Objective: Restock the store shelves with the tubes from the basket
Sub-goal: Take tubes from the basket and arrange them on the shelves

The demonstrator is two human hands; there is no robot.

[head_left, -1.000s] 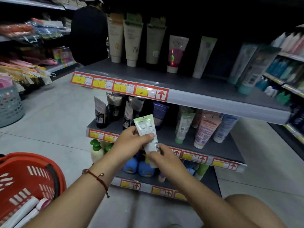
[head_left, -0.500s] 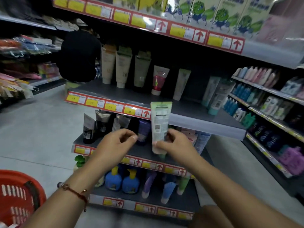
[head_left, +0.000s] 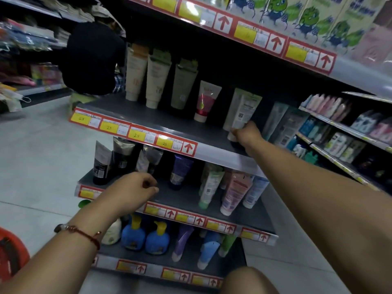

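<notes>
My right hand [head_left: 246, 134] grips the lower end of a pale green and white tube [head_left: 244, 111], which stands cap-down on the grey upper shelf [head_left: 169, 124], to the right of a red and white tube [head_left: 206, 100]. Further left on that shelf stand three tall cream and green tubes [head_left: 157, 81]. My left hand [head_left: 135, 187] hovers in front of the middle shelf [head_left: 184, 198] with fingers loosely curled and nothing in it. Only the rim of the red basket [head_left: 10, 253] shows, at the lower left edge.
The middle shelf holds dark tubes [head_left: 114, 162] on the left and pastel tubes [head_left: 231, 192] on the right. Blue bottles [head_left: 146, 236] stand on the bottom shelf. A person in black [head_left: 91, 58] crouches beyond the shelf end. Another stocked rack [head_left: 339, 132] runs along the right.
My right hand carried the tube up and to the right onto the upper shelf. My left hand let go of it and stayed low by the middle shelf. The view tilted upward.
</notes>
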